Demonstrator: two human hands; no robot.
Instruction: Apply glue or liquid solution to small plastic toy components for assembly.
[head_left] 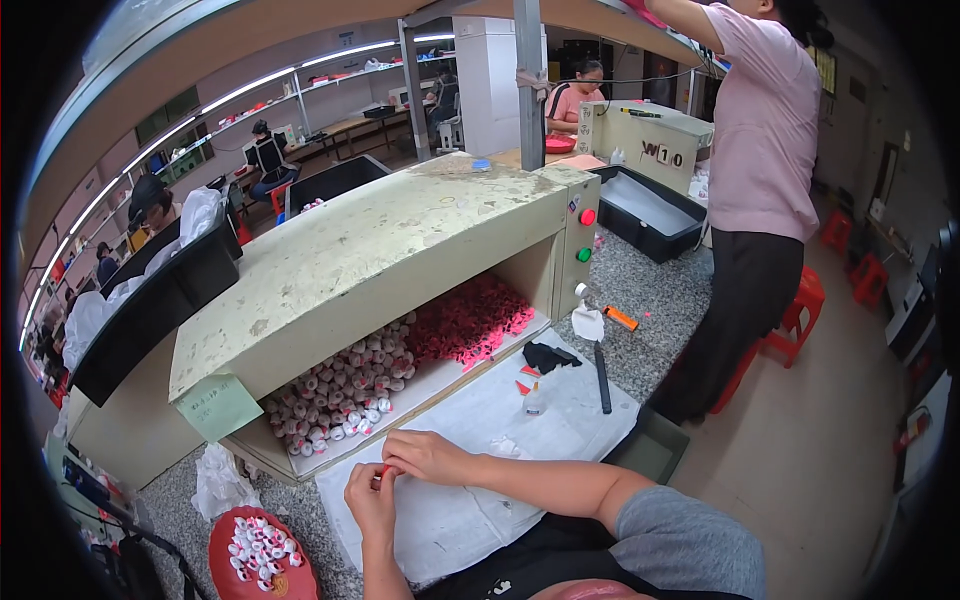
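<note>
Bench work, seated person, two bare hands. Item: small red piece, mostly covered by the fingers, located where the fingertips meet, above the near left part of the white sheet and just in front of the long beige housing. Step in hand, as judged: close two-handed fingertip handling of this single piece; whether it is being pressed, turned or joined to something cannot be told. Next move, as judged: calls for a steady pinch from one side and small, controlled finger work from the other. Left hand: thumb and forefinger pinching the piece, remaining fingers curled; forearm rising steeply from the lower edge. Right hand: fingertips gathered and bent down upon the same piece, seemingly pinching it also, back of the hand uppermost; forearm laid nearly level across the sheet from the right, elbow bent, grey sleeve above it. Adjacent stock: white-and-pink pieces heaped in the housing's opening, beside a bed of pink-and-black bits; red tray of similar white pieces, left of the left forearm.
</note>
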